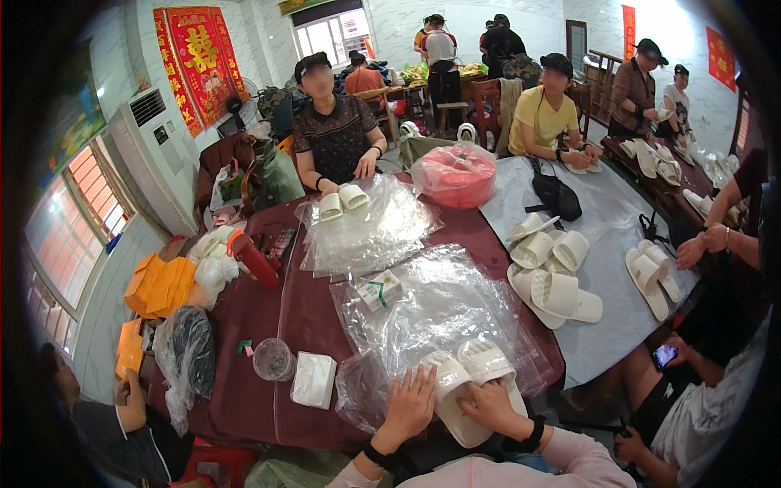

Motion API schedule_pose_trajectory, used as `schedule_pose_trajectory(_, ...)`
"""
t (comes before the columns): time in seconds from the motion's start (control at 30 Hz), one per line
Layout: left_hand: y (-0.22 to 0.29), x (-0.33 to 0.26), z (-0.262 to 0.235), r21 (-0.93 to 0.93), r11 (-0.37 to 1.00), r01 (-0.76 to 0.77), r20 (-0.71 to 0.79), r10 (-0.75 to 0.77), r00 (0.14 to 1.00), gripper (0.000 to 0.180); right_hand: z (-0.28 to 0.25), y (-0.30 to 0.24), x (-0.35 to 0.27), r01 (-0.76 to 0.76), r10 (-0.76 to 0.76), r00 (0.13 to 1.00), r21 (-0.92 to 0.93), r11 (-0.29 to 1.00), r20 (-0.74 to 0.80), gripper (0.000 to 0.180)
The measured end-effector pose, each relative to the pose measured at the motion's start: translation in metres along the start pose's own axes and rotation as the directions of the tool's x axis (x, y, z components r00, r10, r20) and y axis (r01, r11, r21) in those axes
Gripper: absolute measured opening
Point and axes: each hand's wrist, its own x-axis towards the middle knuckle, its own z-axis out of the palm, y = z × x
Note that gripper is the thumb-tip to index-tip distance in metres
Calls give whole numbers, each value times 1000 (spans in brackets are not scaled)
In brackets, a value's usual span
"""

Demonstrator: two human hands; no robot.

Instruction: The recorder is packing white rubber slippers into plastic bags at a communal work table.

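Note:
A pair of cream slide slippers lies at the table's near edge, toes pointing away from me: a left slipper (450, 382) and a right slipper (486, 360). My left hand (411, 404) has its fingers stretched out beside the left slipper, the fingertips by its strap. With bent fingers, my right hand (494, 407) grips the slippers at the strap openings; its fingertips are partly hidden there. Beyond the pair, clear plastic bags (439, 301) lie flat in a stack, partly under the slippers. A small white packet (379, 290) with green marks rests on the bags.
On the dark red tablecloth (244, 390) are a white tissue pack (313, 380), a clear round tub (274, 359) and a red bottle (252, 259). More slippers (561, 293) are heaped on the grey sheet (602, 358) to the right. Opposite, a person (335, 130) handles slippers; others work nearby.

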Motion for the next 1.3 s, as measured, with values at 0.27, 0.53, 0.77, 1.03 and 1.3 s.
schedule_pose_trajectory(0.27, -6, 2, 4, 110, 987, 119, -197, -95, 976, 53, 7, 5, 14, -69, 69, 996, -1, 998, 54, 33)
schedule_pose_trajectory(0.53, -3, -6, -9, -309, 907, 286, -447, -404, 798, 35, -17, 9, 3, 66, -124, 984, 390, 918, 125, 34)
schedule_pose_trajectory(0.77, -20, -5, 10, -515, 827, 225, -457, -488, 744, 25, -6, 25, -9, 202, -201, 979, 352, 914, -42, 37)
schedule_pose_trajectory(1.03, -21, -5, 6, -487, 846, 215, -449, -454, 769, 30, -20, 14, -12, 221, -240, 971, 382, 897, 3, 35)
schedule_pose_trajectory(1.3, -7, -5, 1, -507, 819, 269, -335, -475, 814, 39, -31, 19, -13, 142, -221, 973, 604, 784, 59, 39)
